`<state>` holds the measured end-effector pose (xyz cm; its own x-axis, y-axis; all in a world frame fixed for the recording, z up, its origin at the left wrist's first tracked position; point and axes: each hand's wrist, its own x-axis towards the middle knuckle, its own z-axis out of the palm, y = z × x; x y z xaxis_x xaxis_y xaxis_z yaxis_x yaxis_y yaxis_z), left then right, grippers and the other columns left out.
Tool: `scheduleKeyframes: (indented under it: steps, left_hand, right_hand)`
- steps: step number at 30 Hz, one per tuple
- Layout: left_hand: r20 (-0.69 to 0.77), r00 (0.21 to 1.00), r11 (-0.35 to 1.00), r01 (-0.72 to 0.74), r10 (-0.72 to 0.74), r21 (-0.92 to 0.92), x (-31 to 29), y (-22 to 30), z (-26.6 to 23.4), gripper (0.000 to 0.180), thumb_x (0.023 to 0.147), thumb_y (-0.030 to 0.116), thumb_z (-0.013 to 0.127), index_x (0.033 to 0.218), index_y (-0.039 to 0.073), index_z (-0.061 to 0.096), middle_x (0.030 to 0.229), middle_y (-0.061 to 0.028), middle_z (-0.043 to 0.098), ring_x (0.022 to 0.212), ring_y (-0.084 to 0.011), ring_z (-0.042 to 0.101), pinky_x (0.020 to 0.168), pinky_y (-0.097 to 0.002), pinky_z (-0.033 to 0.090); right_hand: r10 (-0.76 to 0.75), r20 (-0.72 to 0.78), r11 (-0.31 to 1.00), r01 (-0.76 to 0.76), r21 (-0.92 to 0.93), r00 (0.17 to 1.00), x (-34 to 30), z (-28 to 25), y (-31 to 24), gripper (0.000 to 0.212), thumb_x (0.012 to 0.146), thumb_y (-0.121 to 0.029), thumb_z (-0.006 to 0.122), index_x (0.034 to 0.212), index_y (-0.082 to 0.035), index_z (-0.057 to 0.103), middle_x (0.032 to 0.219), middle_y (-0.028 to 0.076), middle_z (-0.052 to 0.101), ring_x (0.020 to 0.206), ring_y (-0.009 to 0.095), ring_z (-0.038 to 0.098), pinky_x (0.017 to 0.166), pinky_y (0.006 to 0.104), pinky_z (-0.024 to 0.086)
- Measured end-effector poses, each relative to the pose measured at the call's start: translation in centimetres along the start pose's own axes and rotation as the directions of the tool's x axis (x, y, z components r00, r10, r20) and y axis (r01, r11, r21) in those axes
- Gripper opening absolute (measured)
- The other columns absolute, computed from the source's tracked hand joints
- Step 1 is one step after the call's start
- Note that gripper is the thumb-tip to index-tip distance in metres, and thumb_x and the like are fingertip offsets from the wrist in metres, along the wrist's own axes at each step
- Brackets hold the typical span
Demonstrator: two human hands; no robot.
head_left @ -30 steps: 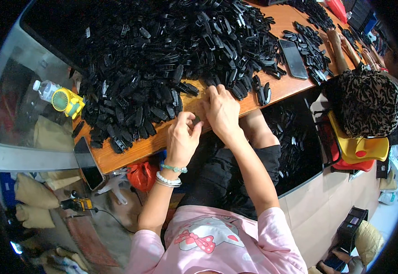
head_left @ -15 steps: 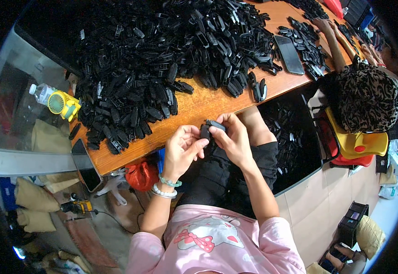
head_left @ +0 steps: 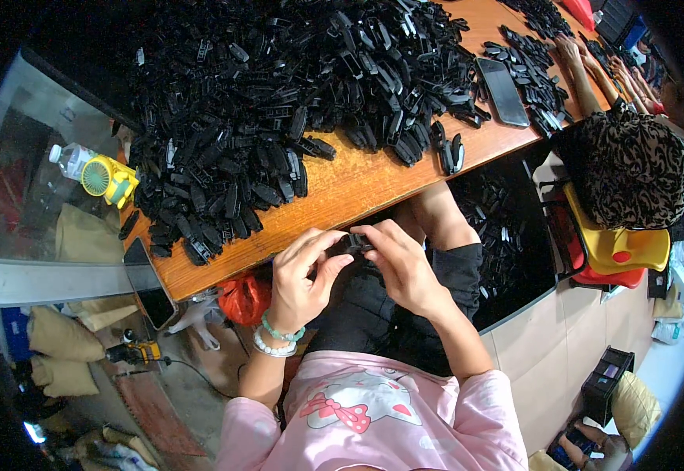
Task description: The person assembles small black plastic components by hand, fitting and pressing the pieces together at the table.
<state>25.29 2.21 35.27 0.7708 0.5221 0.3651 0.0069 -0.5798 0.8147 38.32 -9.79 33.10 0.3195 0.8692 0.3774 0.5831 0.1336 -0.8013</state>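
Above my lap, just off the table's near edge, both hands pinch a small black plastic part (head_left: 351,245). My left hand (head_left: 304,271), with two beaded bracelets at the wrist, grips it between thumb and fingers from the left. From the other side my right hand (head_left: 405,267) closes its fingers on it. The fingers cover most of the part, so its exact kind cannot be made out. A large heap of similar long black plastic parts (head_left: 232,133) covers much of the wooden table (head_left: 342,177). A few of them lie apart near the edge.
A phone (head_left: 502,91) lies among parts at the right; another phone (head_left: 149,282) lies at the left corner. Beside the heap are a yellow fan (head_left: 109,180) and a bottle (head_left: 71,159). A dark bin of parts (head_left: 499,235) stands right of my knee. Another person's hands (head_left: 574,59) work far right.
Both hands have turned and drawn level around the black part, which is now more hidden by the fingers. The other person's hands have shifted slightly at the far right.
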Motion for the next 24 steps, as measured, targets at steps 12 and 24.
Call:
scheduleKeyframes:
  steps: [12, 24]
  left_hand:
    - [-0.069, 0.961, 0.938, 0.245, -0.269, -0.247, -0.6, 0.5, 2.4, 0.025, 0.081, 0.005, 0.066, 0.102, -0.006, 0.059, 0.08, -0.0101, 0.058, 0.061, -0.0146, 0.057, 0.055, -0.0251, 0.046]
    - [0.233, 0.884, 0.509, 0.429, -0.404, -0.746, -0.5, -0.1, 1.8, 0.029, 0.084, 0.01, 0.065, 0.11, -0.004, 0.062, 0.083, -0.0019, 0.059, 0.061, -0.0061, 0.053, 0.056, -0.018, 0.041]
  right_hand:
    - [-0.132, -0.09, 0.959, 0.104, -0.265, 0.987, 0.0, 1.0, -0.7, 0.045, 0.07, 0.002, 0.065, 0.113, 0.004, 0.051, 0.088, 0.016, 0.053, 0.076, 0.032, 0.054, 0.064, 0.039, 0.046]
    - [0.072, -0.326, 0.987, -0.02, 0.16, 0.943, -0.8, 0.9, -0.1, 0.025, 0.072, -0.001, 0.071, 0.094, 0.003, 0.06, 0.079, 0.011, 0.06, 0.067, 0.021, 0.058, 0.062, 0.0294, 0.047]
